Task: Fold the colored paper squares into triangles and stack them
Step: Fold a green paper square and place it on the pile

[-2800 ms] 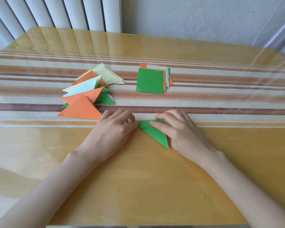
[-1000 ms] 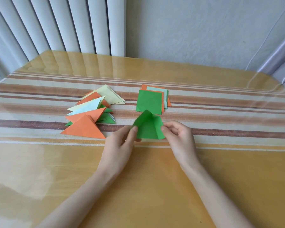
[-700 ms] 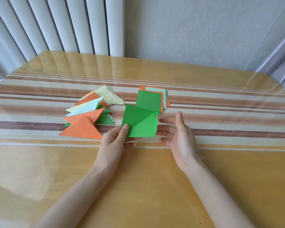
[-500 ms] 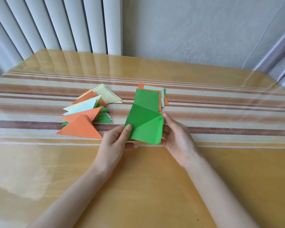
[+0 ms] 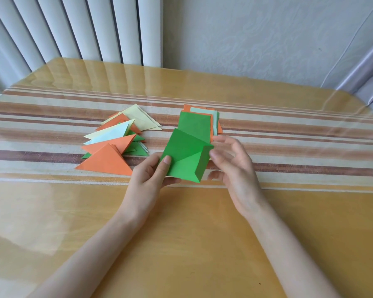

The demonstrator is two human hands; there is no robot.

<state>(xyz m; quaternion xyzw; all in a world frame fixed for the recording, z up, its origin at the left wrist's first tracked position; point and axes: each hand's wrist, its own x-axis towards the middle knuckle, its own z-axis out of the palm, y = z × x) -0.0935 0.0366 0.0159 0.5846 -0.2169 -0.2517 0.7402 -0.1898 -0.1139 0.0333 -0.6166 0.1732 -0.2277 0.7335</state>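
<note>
A green paper square with diagonal creases is held up above the table, unfolded. My left hand pinches its lower left corner between thumb and fingers. My right hand is beside its right edge, fingers spread and loosely bent; its fingertips are at the paper's right corner, and contact is unclear. A pile of folded triangles in orange, pale yellow, light blue and green lies to the left. A stack of flat squares with a green one on top lies behind the held sheet.
The wooden table has a glossy cover and a striped cloth runner across its middle. A white radiator and a wall stand behind the far edge. A curtain hangs at the right.
The green sheet was folded flat on the table, then lifted and opened out. My right hand has loosened from its right edge and spread its fingers; my left hand keeps its pinch.
</note>
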